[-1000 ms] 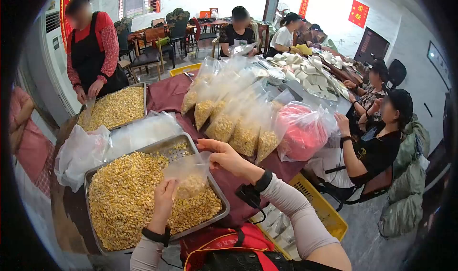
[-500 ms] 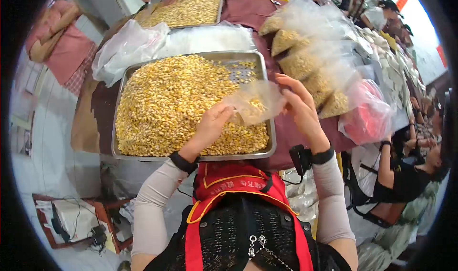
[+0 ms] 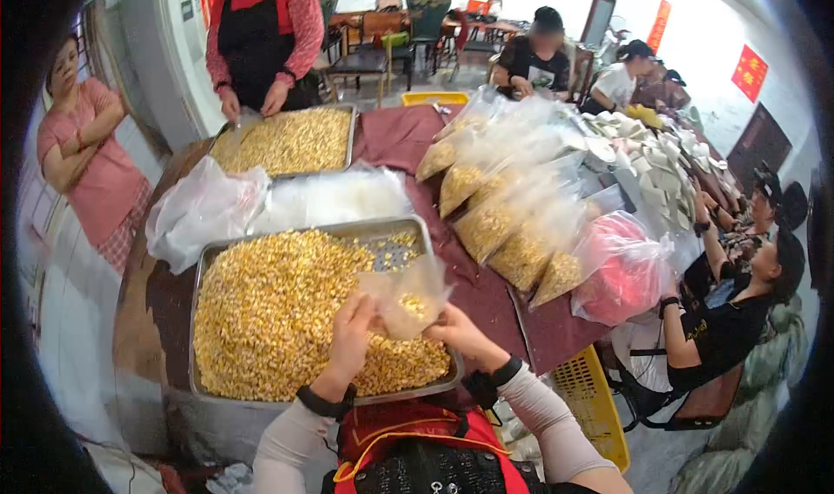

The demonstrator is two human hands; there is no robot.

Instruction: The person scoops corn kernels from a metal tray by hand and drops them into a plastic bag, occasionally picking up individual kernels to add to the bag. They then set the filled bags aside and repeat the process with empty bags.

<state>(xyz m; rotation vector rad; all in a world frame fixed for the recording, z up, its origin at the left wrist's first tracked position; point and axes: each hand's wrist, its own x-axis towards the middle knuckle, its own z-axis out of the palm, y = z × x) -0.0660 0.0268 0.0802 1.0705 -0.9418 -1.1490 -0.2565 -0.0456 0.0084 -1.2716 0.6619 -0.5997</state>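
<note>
A small clear plastic bag (image 3: 407, 290) with a few yellow kernels in its bottom hangs tilted between my two hands. My left hand (image 3: 354, 331) is closed on the bag's left side. On the opposite side my right hand (image 3: 465, 331) pinches the lower right edge. Below and left of the bag, corn-like yellow kernels (image 3: 278, 320) are heaped in a metal tray (image 3: 200, 355). The tray's far right corner shows bare perforated metal with scattered kernels. Parts of both hands' fingertips are hidden by the bag.
Several filled clear bags (image 3: 486, 225) stand right of the tray, beside a pink bundle in plastic (image 3: 615, 268). Empty plastic bags (image 3: 339, 198) lie behind the tray. A person works at a second tray (image 3: 291, 142). A yellow crate (image 3: 591, 398) sits low right.
The view has tilted up, showing more of the room. My right hand has gone from spread fingers near the bag's edge to gripping it; the left keeps its hold.
</note>
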